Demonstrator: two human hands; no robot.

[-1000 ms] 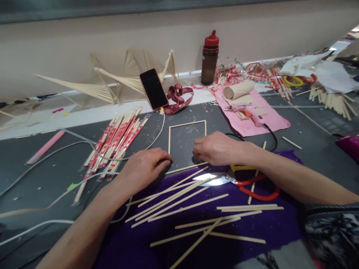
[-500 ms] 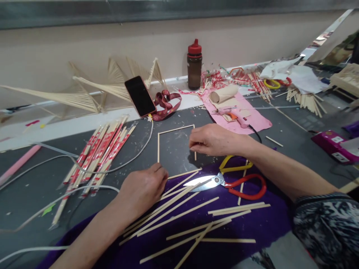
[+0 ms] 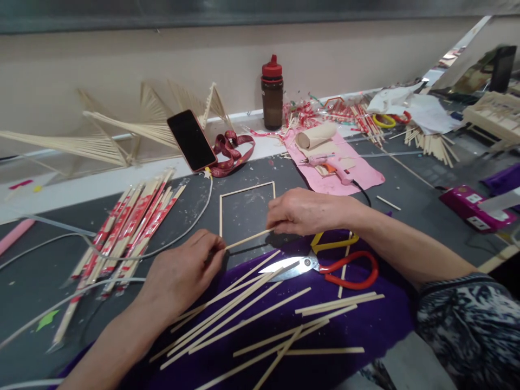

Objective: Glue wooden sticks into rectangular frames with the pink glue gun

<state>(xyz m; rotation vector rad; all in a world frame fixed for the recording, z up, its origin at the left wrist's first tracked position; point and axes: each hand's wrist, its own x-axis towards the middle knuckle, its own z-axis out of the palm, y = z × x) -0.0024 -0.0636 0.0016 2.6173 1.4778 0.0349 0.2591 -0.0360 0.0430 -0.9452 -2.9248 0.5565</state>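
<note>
Between my two hands runs a thin wooden stick (image 3: 248,238), pinched at its left end by my left hand (image 3: 193,265) and at its right end by my right hand (image 3: 294,211). It lies along the near side of a stick frame (image 3: 247,188), whose far and left sides show on the grey table. My right fingers cover part of the frame's right side. Just below my hands, scissors (image 3: 306,264) with one yellow and one red handle rest on purple cloth (image 3: 390,325). Several loose sticks (image 3: 252,319) are spread over the cloth.
Wrapped stick bundles (image 3: 130,233) and a white cable (image 3: 203,208) lie at left. Behind stand a phone (image 3: 192,141), a strap (image 3: 231,154) and a bottle (image 3: 272,95). A pink glue gun (image 3: 333,165) rests on pink sheet (image 3: 365,176) at right.
The near stick, lying by my left hand before, is now held at both ends and sits closer to the frame. My right hand has come down to its right end. The view has shifted slightly right.
</note>
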